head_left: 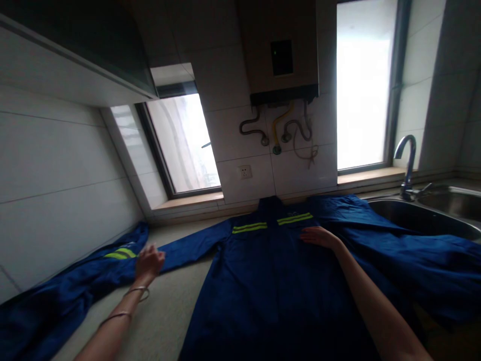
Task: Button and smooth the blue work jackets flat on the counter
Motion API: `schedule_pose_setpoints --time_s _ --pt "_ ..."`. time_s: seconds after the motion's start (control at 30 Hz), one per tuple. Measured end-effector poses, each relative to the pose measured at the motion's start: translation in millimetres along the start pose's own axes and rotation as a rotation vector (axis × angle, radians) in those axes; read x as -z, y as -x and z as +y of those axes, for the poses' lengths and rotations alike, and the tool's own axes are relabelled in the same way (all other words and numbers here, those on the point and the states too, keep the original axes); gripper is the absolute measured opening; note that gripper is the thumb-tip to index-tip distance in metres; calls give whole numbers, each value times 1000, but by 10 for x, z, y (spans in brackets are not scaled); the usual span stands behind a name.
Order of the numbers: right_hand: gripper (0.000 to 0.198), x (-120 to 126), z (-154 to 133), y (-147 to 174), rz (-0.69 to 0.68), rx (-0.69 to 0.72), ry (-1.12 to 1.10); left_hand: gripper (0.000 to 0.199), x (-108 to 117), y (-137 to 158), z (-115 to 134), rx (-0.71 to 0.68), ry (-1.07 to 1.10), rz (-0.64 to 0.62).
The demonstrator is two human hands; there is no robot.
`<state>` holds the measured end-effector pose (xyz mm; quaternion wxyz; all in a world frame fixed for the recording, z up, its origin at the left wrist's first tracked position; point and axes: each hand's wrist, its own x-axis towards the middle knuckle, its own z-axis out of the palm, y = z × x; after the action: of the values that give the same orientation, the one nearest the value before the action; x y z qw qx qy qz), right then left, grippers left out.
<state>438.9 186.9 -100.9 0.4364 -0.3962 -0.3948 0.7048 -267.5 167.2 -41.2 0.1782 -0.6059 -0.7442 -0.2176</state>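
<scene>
A dark blue work jacket [248, 281] with yellow-green reflective stripes lies spread front side up on the counter, its collar towards the wall. My left hand [150, 261] is closed at the cuff end of the jacket sleeve [191, 245] that reaches out to the left; its fingers are slightly blurred. Flat on the chest, just below a stripe, rests my right hand [318, 236] with its fingers stretched out. Another blue garment [75, 291] with a similar stripe lies crumpled along the left wall, just beyond my left hand.
More blue fabric [383, 235] lies on the right, reaching the sink [462, 200] with its curved faucet [409, 165]. Pale countertop [176, 306] shows between the garments. A water heater [281, 50] hangs above, and a cabinet [75, 60] juts out at upper left.
</scene>
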Motion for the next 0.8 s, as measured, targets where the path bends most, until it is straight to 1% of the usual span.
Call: schedule_pose_setpoints --time_s 0.07,0.13,0.17,0.23,0.3,0.33,0.4,0.47,0.53,0.67,0.8 --pt "42 1 3 -6 7 6 4 44 -200 -67 408 -231 3 -120" --pt "40 7 9 -12 8 15 11 47 -370 -67 836 -439 66 -207" --pt "39 12 13 -15 5 15 16 47 -435 -44 1035 -498 108 -228" --pt "35 19 17 -21 3 11 27 50 -516 30 1366 -558 193 -231" --pt "31 23 17 -25 4 9 35 54 -535 108 1575 -628 254 -244" --pt "30 23 17 -25 2 12 37 54 -530 138 1628 -669 272 -270" --pt "29 23 15 -23 1 23 45 50 -511 176 1642 -722 297 -365" --pt "30 20 13 -17 -1 34 54 48 -511 192 1569 -705 318 -467" --pt "31 13 10 -6 -1 39 59 50 -542 202 1466 -660 347 -516" --pt "28 -51 -6 48 -1 46 60 53 -635 241 1351 -579 399 -479" --pt "26 -178 -54 145 45 58 131 56 -655 285 1383 -525 438 -483"
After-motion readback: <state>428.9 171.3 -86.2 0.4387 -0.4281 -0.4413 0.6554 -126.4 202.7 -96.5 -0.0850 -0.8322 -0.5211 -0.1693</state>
